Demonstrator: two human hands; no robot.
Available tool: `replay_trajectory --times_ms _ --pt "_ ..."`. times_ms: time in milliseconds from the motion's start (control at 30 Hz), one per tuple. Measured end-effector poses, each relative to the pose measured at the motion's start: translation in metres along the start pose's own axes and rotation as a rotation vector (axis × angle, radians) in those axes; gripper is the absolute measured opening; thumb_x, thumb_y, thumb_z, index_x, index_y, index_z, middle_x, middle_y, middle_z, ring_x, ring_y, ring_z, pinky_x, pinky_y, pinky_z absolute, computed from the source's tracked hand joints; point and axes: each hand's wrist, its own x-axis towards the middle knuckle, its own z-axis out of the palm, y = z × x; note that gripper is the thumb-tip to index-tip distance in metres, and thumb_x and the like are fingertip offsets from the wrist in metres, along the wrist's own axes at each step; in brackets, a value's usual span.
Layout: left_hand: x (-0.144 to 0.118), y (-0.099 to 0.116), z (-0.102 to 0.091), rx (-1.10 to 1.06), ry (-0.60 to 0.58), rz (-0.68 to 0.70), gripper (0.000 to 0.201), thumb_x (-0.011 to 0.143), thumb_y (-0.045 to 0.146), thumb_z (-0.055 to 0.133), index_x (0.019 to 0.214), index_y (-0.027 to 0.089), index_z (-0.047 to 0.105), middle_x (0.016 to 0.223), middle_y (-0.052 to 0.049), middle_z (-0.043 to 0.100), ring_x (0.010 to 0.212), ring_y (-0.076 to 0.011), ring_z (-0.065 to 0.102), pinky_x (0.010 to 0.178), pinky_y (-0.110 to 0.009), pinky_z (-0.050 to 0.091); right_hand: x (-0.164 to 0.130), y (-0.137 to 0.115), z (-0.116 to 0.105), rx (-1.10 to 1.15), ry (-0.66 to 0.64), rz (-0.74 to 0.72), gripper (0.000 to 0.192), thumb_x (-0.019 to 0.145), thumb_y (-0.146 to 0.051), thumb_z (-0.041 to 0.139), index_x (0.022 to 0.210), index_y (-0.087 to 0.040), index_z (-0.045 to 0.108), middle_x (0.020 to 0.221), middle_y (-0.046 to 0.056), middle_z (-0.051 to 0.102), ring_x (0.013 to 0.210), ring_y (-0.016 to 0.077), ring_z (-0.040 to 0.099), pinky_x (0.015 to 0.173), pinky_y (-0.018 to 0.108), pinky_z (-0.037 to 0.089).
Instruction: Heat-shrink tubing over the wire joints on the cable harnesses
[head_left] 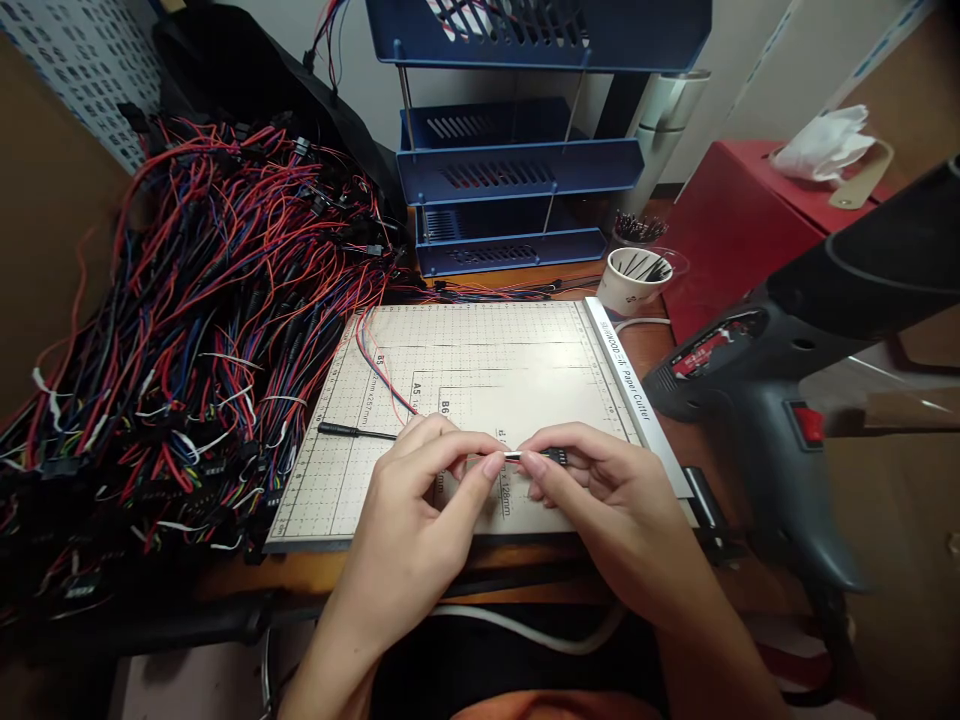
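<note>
Over the paper cutter board (517, 350), my left hand (420, 500) pinches a thin wire cable, its thumb and forefinger closed on it. My right hand (615, 500) pinches the same cable a short way to the right, close to a small black connector (556, 456). A short white and black stretch of the cable (512, 456) shows between the fingertips. From behind my left hand, red and blue wires (386, 380) run up the board, and a lead with a black barrel plug (337, 430) lies to the left. The fingers hide the rest of the cable.
A large heap of wire harnesses (247, 260) fills the left side. Blue stacked trays (517, 170) stand behind the board. A paper cup (634, 285) with black sticks sits at the back right, before a red box (735, 220). A heat gun (780, 370) stands at the right.
</note>
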Motion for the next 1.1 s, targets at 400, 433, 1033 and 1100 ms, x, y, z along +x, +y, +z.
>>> replay_trajectory --times_ms 400,433,1033,1100 --pt "-0.002 -0.005 0.0 0.04 0.022 0.067 0.016 0.102 0.017 0.063 0.094 0.024 0.075 0.085 0.002 0.068 0.083 -0.0128 0.061 0.074 -0.025 0.047 0.002 -0.001 0.006 -0.144 0.033 -0.106 0.015 0.099 -0.03 0.067 0.098 -0.02 0.078 0.081 -0.001 0.073 0.063 0.0097 0.064 0.057 0.018 0.049" --pt "-0.002 -0.005 0.0 0.046 0.023 0.07 0.016 0.103 0.018 0.062 0.094 0.024 0.075 0.085 0.002 0.068 0.083 -0.013 0.061 0.074 -0.025 0.047 0.002 -0.001 0.006 -0.151 0.031 -0.099 0.016 0.099 -0.031 0.066 0.098 -0.02 0.077 0.079 -0.002 0.072 0.061 0.0097 0.063 0.054 0.018 0.048" --pt "-0.003 -0.007 0.004 0.233 0.087 0.242 0.013 0.101 0.01 0.061 0.097 0.019 0.069 0.08 0.004 0.06 0.076 -0.0125 0.055 0.115 -0.038 0.038 0.008 0.004 0.003 -0.211 0.003 -0.263 0.01 0.102 -0.02 0.062 0.098 -0.023 0.071 0.086 -0.005 0.072 0.07 0.0065 0.071 0.06 0.013 0.05" --pt "-0.003 -0.007 0.004 0.226 0.097 0.243 0.013 0.101 0.009 0.062 0.098 0.019 0.07 0.08 0.004 0.061 0.077 -0.0124 0.056 0.115 -0.038 0.038 0.008 0.005 0.003 -0.165 0.01 -0.25 0.008 0.102 -0.021 0.065 0.099 -0.024 0.071 0.086 -0.005 0.073 0.069 0.0063 0.071 0.058 0.013 0.051"
